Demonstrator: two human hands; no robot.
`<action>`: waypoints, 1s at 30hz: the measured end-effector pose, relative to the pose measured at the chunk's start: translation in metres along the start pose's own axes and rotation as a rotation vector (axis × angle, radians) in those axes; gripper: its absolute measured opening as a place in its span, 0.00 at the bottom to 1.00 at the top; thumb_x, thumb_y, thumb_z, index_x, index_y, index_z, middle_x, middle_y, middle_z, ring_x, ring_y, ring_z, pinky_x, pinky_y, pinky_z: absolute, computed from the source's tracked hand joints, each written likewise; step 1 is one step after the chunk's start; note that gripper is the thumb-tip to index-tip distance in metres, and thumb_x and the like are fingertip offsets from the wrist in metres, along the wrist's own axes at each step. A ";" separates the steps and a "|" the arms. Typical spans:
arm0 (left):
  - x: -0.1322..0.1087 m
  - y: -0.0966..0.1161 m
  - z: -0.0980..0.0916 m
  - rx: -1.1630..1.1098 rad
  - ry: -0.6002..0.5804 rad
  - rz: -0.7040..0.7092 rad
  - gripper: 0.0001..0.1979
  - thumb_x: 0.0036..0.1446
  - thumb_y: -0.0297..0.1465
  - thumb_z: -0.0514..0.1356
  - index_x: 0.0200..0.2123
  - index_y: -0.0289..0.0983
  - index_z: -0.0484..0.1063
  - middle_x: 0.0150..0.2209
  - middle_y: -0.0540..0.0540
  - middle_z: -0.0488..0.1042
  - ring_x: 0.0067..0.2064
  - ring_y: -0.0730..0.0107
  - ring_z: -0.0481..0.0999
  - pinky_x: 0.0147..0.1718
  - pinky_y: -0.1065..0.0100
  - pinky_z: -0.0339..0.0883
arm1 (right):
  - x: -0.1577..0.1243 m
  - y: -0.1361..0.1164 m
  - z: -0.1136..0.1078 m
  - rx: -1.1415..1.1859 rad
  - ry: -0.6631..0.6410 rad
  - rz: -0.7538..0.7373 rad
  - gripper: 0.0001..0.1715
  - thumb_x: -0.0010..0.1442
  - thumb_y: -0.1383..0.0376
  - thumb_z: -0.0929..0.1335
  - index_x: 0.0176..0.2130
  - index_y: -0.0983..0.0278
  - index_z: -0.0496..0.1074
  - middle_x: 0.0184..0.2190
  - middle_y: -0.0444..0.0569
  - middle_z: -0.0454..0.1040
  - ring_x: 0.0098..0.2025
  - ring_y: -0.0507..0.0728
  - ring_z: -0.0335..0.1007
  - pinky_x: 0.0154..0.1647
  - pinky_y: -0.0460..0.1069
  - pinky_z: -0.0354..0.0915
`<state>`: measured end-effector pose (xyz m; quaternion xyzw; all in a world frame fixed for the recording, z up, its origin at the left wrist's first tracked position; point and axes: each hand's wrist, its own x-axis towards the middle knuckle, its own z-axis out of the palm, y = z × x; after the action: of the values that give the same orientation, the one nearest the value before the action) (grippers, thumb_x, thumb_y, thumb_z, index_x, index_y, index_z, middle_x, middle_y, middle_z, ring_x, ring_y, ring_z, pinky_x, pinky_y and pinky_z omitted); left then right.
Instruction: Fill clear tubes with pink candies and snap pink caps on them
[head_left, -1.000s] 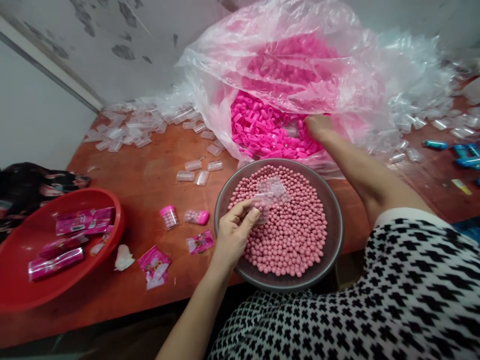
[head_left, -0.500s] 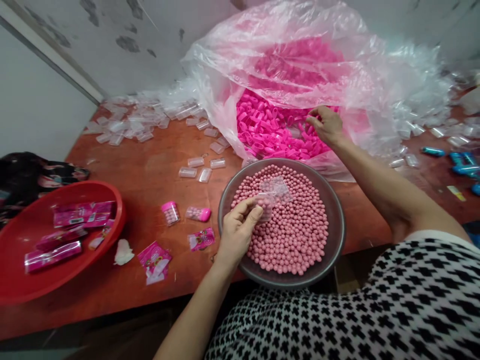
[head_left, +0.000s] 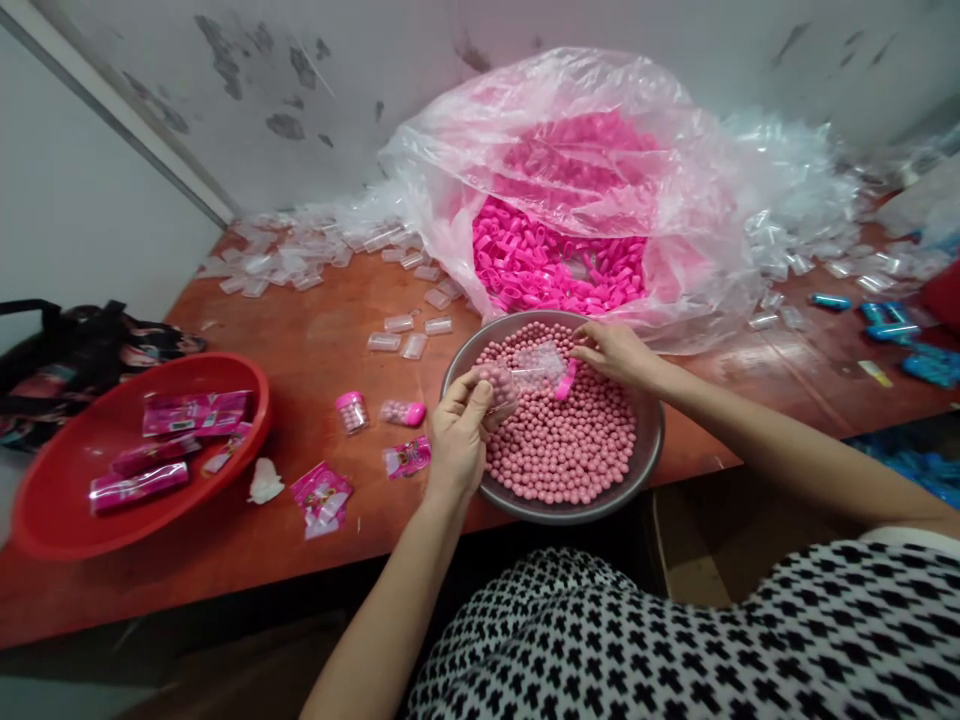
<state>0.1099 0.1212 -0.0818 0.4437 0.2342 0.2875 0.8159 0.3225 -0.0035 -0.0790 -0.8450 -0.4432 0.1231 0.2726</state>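
Pinched in my left hand (head_left: 463,420) is a small clear plastic container (head_left: 501,388), held above the left side of a grey bowl (head_left: 651,460). Pink balls show in or through its wall; I cannot tell which. My right hand (head_left: 611,352) is over the bowl's far right part, its fingertips closed at a bright pink cap (head_left: 566,381). Many pink balls (head_left: 562,450) fill the bowl. Clear plastic pieces (head_left: 541,362) lie on top of them, between my hands.
Behind the bowl stands a large plastic bag (head_left: 682,250) of pink caps (head_left: 517,265). Loose clear containers (head_left: 285,255) lie at the back left. Two capped containers (head_left: 351,411) and pink wrappers (head_left: 322,495) lie left of the bowl, near a red basin (head_left: 259,400). Blue pieces (head_left: 892,325) lie right.
My right hand has come out of the bag of caps, down and left to the bowl, with a pink cap at its fingertips. My left hand still holds the container. The view has shifted.
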 end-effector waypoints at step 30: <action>-0.009 -0.005 -0.001 0.131 -0.211 -0.013 0.18 0.47 0.40 0.68 0.41 0.38 0.75 0.46 0.45 0.75 0.42 0.65 0.78 0.40 0.63 0.76 | -0.025 -0.048 0.000 0.880 -0.353 -0.075 0.20 0.61 0.54 0.66 0.46 0.66 0.67 0.30 0.46 0.75 0.25 0.49 0.71 0.27 0.44 0.66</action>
<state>0.1045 0.1135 -0.0854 0.5222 0.1684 0.2181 0.8071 0.2750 -0.0022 -0.0524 -0.5989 -0.4186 0.4311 0.5294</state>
